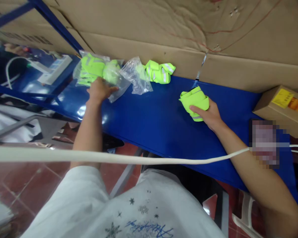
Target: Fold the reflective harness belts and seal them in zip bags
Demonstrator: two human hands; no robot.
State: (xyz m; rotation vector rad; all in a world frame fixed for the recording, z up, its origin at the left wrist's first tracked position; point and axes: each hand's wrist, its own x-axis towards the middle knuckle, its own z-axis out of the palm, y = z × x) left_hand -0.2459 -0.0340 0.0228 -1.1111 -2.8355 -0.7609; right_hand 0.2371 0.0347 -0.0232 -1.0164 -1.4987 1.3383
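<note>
Neon bundle (193,99) fills the outstretched right hand (212,115).

right grip (211,112): holds folded neon band (195,99); left grip (99,90): at bagged neon bands (92,66); blue table (149,119) beneath

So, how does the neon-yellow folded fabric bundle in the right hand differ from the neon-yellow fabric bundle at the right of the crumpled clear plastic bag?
The right hand grips the held bundle; no hand touches the lying bundle. The held bundle looks compactly folded, the lying bundle looser. Both are neon-yellow with greyish stripes.
</note>
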